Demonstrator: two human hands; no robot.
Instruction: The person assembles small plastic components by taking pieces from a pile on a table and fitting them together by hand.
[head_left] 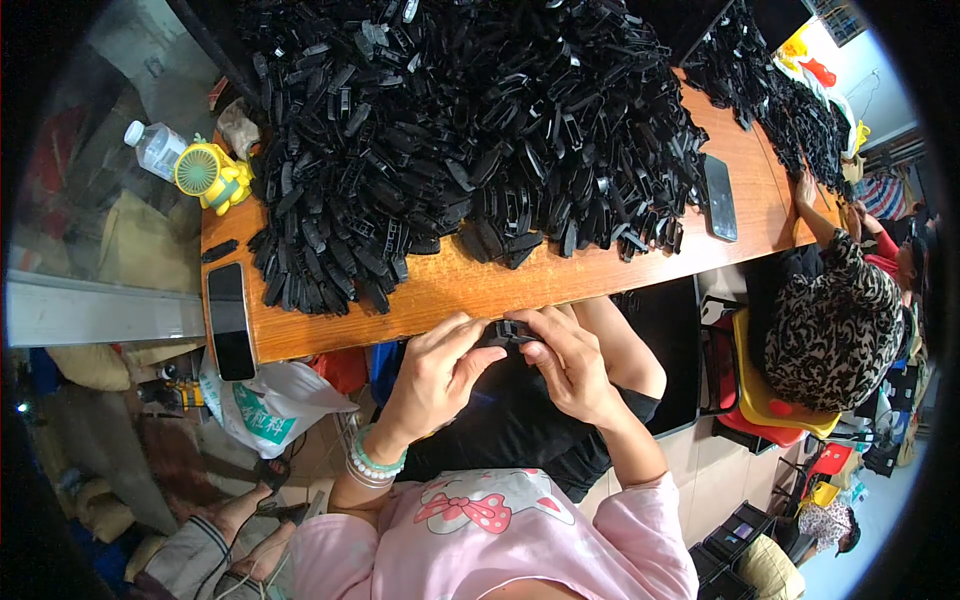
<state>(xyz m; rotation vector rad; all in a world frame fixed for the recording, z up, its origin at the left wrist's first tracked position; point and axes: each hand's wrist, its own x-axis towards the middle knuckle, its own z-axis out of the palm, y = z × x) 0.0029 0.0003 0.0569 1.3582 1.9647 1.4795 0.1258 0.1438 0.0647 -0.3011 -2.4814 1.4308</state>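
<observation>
Between my two hands, just off the table's near edge, is a small black plastic part [507, 335]. My left hand [440, 370] pinches its left end with thumb and forefinger. On its right end the fingers of my right hand [568, 362] are closed as well, the thumb beneath. The fingertips cover much of the part, so its detail is hard to make out. Beyond my hands a big heap of similar black plastic parts [400, 150] spreads over the wooden table [440, 285].
A phone [231, 325] lies at the table's left edge, near a yellow toy-shaped fan [205, 175] and a plastic bottle [158, 148]. Another dark phone [719, 200] lies right of the heap. A co-worker in a patterned top [835, 320] sits at the right. A white bag [265, 405] hangs lower left.
</observation>
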